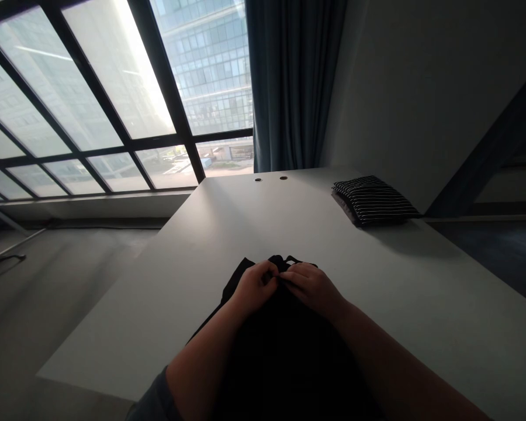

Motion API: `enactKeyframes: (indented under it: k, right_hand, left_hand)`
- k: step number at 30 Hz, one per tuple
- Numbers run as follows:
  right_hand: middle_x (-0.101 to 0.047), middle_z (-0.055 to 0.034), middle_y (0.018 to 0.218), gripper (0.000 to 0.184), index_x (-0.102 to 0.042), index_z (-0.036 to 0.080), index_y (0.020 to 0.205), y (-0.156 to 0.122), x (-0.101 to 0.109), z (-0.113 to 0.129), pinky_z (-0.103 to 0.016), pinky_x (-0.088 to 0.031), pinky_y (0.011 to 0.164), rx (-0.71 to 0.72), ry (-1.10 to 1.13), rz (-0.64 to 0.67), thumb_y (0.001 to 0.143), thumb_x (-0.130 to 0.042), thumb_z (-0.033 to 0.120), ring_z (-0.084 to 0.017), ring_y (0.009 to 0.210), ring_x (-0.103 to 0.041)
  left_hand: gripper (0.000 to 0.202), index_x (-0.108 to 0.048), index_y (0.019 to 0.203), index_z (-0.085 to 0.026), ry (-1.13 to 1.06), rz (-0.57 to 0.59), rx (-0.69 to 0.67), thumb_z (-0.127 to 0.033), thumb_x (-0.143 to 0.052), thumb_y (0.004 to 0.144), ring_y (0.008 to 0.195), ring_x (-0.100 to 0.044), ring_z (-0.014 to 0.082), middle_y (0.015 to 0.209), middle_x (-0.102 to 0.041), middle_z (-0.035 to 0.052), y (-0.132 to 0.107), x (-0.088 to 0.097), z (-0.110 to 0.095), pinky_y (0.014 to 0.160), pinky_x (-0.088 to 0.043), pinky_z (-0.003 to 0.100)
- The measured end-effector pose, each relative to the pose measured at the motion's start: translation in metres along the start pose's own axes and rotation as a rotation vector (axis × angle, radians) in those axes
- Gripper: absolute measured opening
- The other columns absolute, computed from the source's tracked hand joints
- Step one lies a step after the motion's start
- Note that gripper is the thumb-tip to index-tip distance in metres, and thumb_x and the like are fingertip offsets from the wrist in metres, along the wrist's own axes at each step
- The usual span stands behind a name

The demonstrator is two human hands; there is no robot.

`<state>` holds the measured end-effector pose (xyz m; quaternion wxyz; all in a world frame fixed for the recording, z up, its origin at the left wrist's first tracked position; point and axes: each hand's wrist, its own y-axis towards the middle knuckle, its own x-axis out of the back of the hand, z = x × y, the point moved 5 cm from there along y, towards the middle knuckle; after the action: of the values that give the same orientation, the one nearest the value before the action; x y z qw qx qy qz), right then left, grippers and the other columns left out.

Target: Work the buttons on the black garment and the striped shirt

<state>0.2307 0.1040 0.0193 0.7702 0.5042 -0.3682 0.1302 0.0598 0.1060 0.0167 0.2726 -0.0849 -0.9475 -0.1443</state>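
A black cloth garment (289, 351) lies spread on the white table in front of me, too dark for its kind to show. At its far edge my left hand (258, 285) pinches the fabric between thumb and fingers. My right hand (309, 285) is closed on the same edge, its fingertips meeting those of the left. Whatever small part sits between the fingertips is hidden. A thin black strap or loop (293, 259) sticks up just beyond the right hand.
A folded stack of black-and-white striped cloth (379, 200) rests at the table's far right. Two round cable holes (283, 178) pierce the white table (193, 234) near its far edge. Behind it hangs a blue curtain (293, 88), beside large windows (214, 70).
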Motion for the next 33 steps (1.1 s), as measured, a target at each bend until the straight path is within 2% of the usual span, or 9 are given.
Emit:
enactKeyframes:
  k: [9, 11, 14, 18, 21, 24, 28, 30, 33]
  right_hand:
    - [-0.073, -0.0039, 0.087, 0.010, -0.070, 0.022, 0.096, -0.001, -0.005, 0.000, -0.033, -0.052, 0.074, -0.068, 0.012, 0.059, 0.101, -0.062, 0.025, -0.019, 0.079, -0.067]
    - [-0.073, -0.0037, 0.087, 0.011, -0.069, 0.022, 0.093, -0.002, -0.005, -0.001, -0.032, -0.051, 0.074, -0.095, -0.009, 0.061, 0.100, -0.063, 0.025, -0.019, 0.079, -0.067]
    - [-0.073, -0.0039, 0.087, 0.009, -0.069, 0.022, 0.092, -0.002, -0.005, -0.002, -0.033, -0.050, 0.075, -0.126, -0.037, 0.054, 0.099, -0.063, 0.023, -0.020, 0.080, -0.068]
    - [-0.074, -0.0044, 0.088, 0.005, -0.067, 0.022, 0.091, -0.003, -0.005, -0.001, -0.035, -0.050, 0.075, -0.158, -0.057, 0.046, 0.094, -0.063, 0.019, -0.022, 0.079, -0.068]
    - [-0.073, -0.0039, 0.085, 0.008, -0.065, 0.022, 0.089, -0.002, -0.005, -0.002, -0.035, -0.050, 0.074, -0.181, -0.062, 0.022, 0.092, -0.061, 0.016, -0.022, 0.077, -0.067]
    - [-0.070, -0.0030, 0.082, 0.010, -0.063, 0.023, 0.088, -0.002, 0.001, -0.005, -0.034, -0.050, 0.073, -0.234, -0.035, -0.066, 0.093, -0.059, 0.015, -0.021, 0.076, -0.066]
    - [-0.069, -0.0029, 0.089, 0.011, -0.064, 0.025, 0.097, -0.001, 0.007, -0.007, -0.033, -0.053, 0.077, -0.251, 0.135, -0.131, 0.096, -0.057, 0.016, -0.020, 0.083, -0.067]
    - [-0.069, -0.0026, 0.092, 0.011, -0.064, 0.025, 0.099, -0.001, 0.007, -0.008, -0.033, -0.055, 0.078, -0.276, 0.229, -0.135, 0.097, -0.056, 0.017, -0.020, 0.086, -0.068]
    - [-0.070, -0.0021, 0.094, 0.010, -0.064, 0.025, 0.101, -0.003, 0.004, -0.011, -0.034, -0.055, 0.081, -0.335, 0.282, -0.153, 0.097, -0.058, 0.019, -0.020, 0.089, -0.068]
  left_hand:
    - [0.011, -0.065, 0.090, -0.021, -0.075, 0.113, 0.060, -0.015, -0.059, 0.083, 0.062, -0.055, 0.0119, 0.069, -0.061, -0.0043, 0.001, -0.007, 0.006, 0.059, -0.040, 0.023]
    - [0.012, -0.065, 0.090, -0.021, -0.017, 0.098, -0.009, -0.013, -0.059, 0.083, 0.067, -0.057, 0.0124, 0.078, -0.064, -0.0018, 0.001, -0.006, 0.004, 0.061, -0.043, 0.024]
    - [0.013, -0.066, 0.084, -0.020, 0.093, 0.046, -0.187, -0.010, -0.057, 0.086, 0.078, -0.061, 0.0137, 0.096, -0.066, 0.0032, 0.000, -0.004, -0.005, 0.071, -0.048, 0.026]
    - [0.017, -0.065, 0.085, -0.021, 0.145, 0.095, -0.294, -0.010, -0.053, 0.090, 0.087, -0.064, 0.0156, 0.102, -0.067, 0.0055, -0.002, -0.003, -0.014, 0.078, -0.051, 0.028]
    - [0.015, -0.066, 0.089, -0.022, 0.176, 0.111, -0.289, -0.011, -0.055, 0.090, 0.089, -0.066, 0.0170, 0.103, -0.068, 0.0052, -0.003, 0.000, -0.015, 0.080, -0.052, 0.029]
    - [0.014, -0.067, 0.097, -0.023, 0.168, 0.105, -0.259, -0.015, -0.057, 0.092, 0.091, -0.067, 0.0184, 0.100, -0.071, 0.0042, -0.004, -0.002, -0.012, 0.084, -0.053, 0.032]
    - [0.018, -0.065, 0.111, -0.024, 0.160, 0.003, -0.189, -0.021, -0.059, 0.095, 0.093, -0.068, 0.0194, 0.102, -0.072, 0.0041, -0.003, -0.007, 0.000, 0.086, -0.054, 0.033]
    - [0.020, -0.065, 0.114, -0.024, 0.161, -0.025, -0.163, -0.022, -0.061, 0.094, 0.095, -0.069, 0.0192, 0.110, -0.072, 0.0047, -0.002, -0.011, 0.006, 0.087, -0.055, 0.033]
    - [0.014, -0.068, 0.108, -0.024, 0.198, 0.026, -0.186, -0.024, -0.062, 0.095, 0.104, -0.069, 0.0202, 0.124, -0.070, 0.0057, -0.001, -0.017, 0.009, 0.092, -0.054, 0.033]
